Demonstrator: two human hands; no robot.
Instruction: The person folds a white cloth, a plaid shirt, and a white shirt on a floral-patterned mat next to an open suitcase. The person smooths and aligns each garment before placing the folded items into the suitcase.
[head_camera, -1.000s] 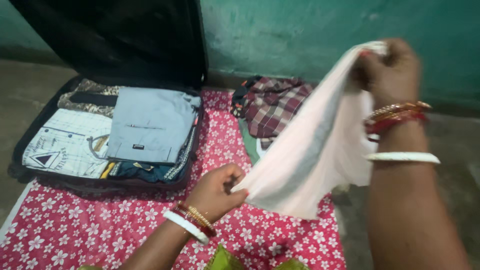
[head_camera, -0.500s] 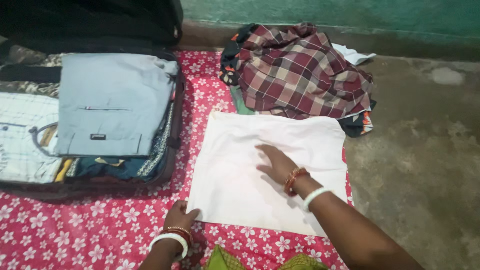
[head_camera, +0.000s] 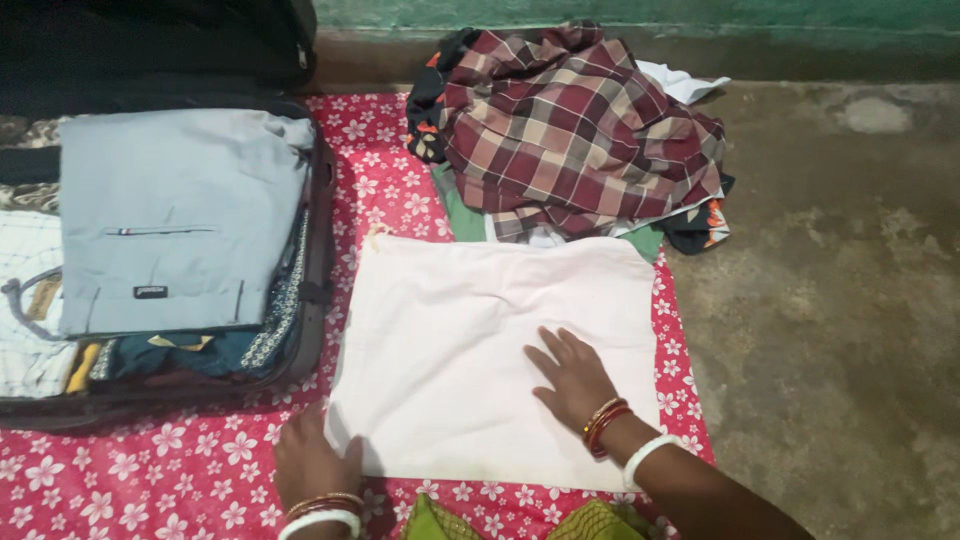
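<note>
Smoothing looks to be the step in hand: white cloth (head_camera: 470, 340) lies flat on the floral sheet (head_camera: 150, 470) beside the open suitcase (head_camera: 315, 250), right hand (head_camera: 570, 375) spread open pressing it, left hand (head_camera: 310, 460) flat on its near corner, and a fold likely needs an edge gripped.

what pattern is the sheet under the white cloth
Red with small white flowers, clearest in the head view: the sheet lies under the white cloth.

The left hand (head_camera: 312, 462) wears red, gold and white bangles at the wrist. The right hand (head_camera: 570, 378) wears the same. The forearms are bare.
</note>
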